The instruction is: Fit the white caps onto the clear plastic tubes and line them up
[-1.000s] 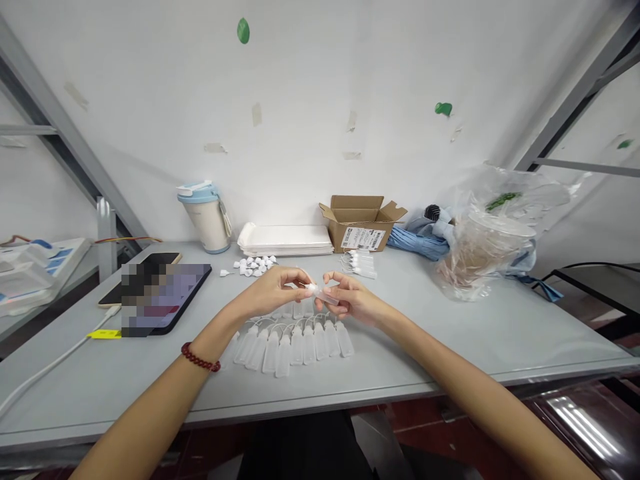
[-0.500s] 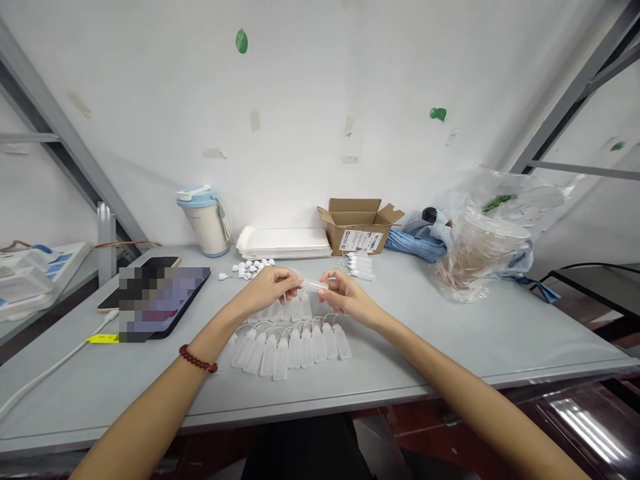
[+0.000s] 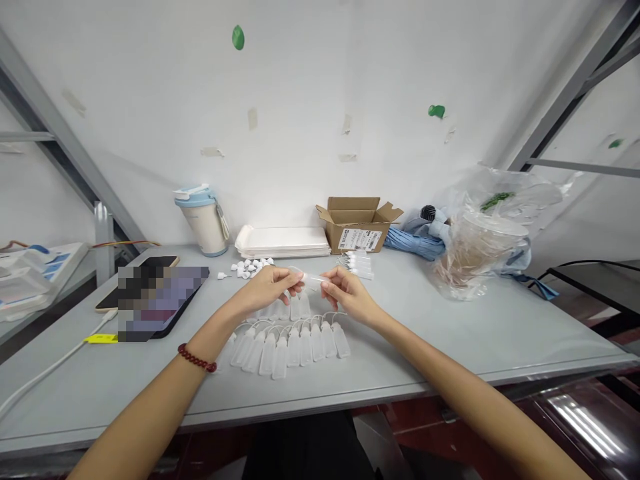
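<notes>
Grey table (image 3: 480,327); bottle (image 3: 314,278) between left grip (image 3: 269,288), right grip (image 3: 353,293)

Grey table (image 3: 400,353) | translucent bottles (image 3: 294,348) | white caps (image 3: 253,268) | cardboard box (image 3: 361,239) | tumbler (image 3: 203,227)

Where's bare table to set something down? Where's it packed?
Largest: right side of the table, between right forearm, plastic bag and front edge. Smaller: front left, between phones, left forearm and front edge. Packed: middle, with bottles, white caps, left hand and right hand at one held bottle; back, with cup and box.
</notes>
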{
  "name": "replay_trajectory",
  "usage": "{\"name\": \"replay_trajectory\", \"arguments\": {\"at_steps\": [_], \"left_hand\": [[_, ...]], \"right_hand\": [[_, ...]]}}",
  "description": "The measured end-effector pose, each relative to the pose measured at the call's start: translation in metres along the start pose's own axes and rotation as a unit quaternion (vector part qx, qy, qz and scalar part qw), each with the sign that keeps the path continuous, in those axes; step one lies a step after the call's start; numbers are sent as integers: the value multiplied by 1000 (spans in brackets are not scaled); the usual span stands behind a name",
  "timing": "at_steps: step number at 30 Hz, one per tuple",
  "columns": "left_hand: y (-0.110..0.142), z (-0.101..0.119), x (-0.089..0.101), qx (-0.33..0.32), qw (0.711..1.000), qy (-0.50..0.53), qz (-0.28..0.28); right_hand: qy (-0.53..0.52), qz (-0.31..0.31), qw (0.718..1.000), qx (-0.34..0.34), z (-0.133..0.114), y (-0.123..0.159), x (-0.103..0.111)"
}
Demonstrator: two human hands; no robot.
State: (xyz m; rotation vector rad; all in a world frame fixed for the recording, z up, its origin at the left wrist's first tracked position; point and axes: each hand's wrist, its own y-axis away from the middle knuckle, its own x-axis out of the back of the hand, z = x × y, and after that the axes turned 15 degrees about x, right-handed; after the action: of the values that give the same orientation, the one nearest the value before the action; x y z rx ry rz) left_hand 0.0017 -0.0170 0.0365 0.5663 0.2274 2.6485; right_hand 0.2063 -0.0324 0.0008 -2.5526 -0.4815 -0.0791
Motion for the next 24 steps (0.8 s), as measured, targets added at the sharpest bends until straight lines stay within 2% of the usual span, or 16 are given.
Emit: {"name": "replay_trajectory", "arguments": {"at_steps": [5,10,18,24], "left_hand": [[2,1,-1,23,1000,6,-21],[4,3,-2,-19,999,-40,-13],[4,5,-7,-44,997,-52,32],[5,4,-6,-6,998,-62,-7]], "right_hand": [[-8,-20,1000,-5,-2,0,1],[7,-5,1000,-18,-2,0,1],[-21,22,999,-32,0,-2,2],[-43,31,998,-32,1,-2,0]]}}
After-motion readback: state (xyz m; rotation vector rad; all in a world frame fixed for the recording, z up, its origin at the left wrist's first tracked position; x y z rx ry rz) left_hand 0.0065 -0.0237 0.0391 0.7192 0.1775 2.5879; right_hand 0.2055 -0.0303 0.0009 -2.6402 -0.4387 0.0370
